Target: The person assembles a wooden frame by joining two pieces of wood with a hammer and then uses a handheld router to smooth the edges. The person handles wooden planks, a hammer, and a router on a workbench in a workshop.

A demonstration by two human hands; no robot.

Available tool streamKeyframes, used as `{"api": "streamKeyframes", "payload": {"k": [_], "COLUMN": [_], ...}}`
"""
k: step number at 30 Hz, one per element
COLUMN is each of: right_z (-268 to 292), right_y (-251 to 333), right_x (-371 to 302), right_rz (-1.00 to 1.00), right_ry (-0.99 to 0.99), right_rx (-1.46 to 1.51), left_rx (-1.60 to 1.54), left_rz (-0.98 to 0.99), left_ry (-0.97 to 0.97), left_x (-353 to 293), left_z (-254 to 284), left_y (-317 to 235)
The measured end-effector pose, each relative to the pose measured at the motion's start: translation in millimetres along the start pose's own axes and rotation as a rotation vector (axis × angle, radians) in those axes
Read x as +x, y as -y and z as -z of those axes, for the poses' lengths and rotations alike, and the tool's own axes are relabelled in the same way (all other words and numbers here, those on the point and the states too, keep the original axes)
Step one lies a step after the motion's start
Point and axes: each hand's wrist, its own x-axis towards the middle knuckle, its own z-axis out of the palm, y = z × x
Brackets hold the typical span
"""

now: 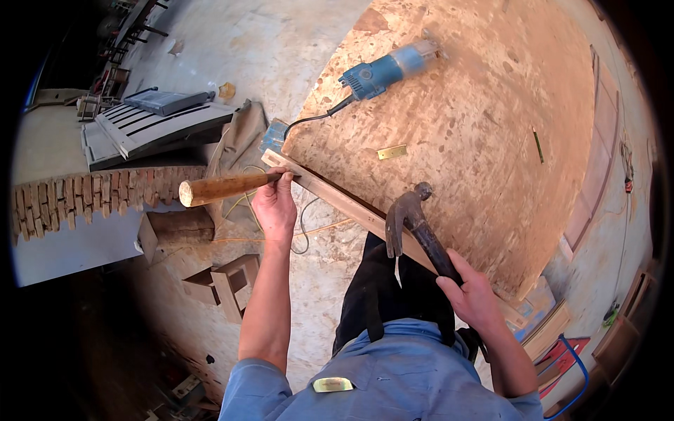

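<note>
My left hand is closed around a chisel with a thick wooden handle; the handle's butt points left. Its blade end meets the side of a long narrow wooden board, though the tip is partly hidden by my fingers. The board lies slantwise along the near edge of a worktable. In my right hand is a claw hammer with a dark handle, its head above the board and apart from the chisel. A brass-coloured hinge lies flat on the table beyond the board.
A blue corded power tool with a clear base rests on the far part of the table. A thin green pencil lies to the right. On the left are stacked grey panels, wooden pieces and a small wooden frame on the floor.
</note>
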Motion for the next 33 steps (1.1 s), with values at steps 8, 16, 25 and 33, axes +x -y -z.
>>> {"api": "streamKeyframes", "payload": {"k": [8, 16, 25, 33], "right_z": [-3, -4, 8, 22], "right_y": [-5, -5, 26, 120], "right_x": [3, 5, 28, 61], "right_rz": [-0.028, -0.026, 0.170, 0.627], "right_ry": [0.014, 0.015, -0.009, -0.108], "right_rx": [0.020, 0.045, -0.043, -0.092], "left_rx": [-0.019, 0.049, 0.229, 0.362], "left_rz": [-0.027, -0.032, -0.056, -0.057], "left_ry": [0.009, 0.008, 0.029, 0.061], "left_x": [-2, -2, 1, 5], "left_z": [1, 1, 5, -1], "left_y": [3, -1, 2, -22]}}
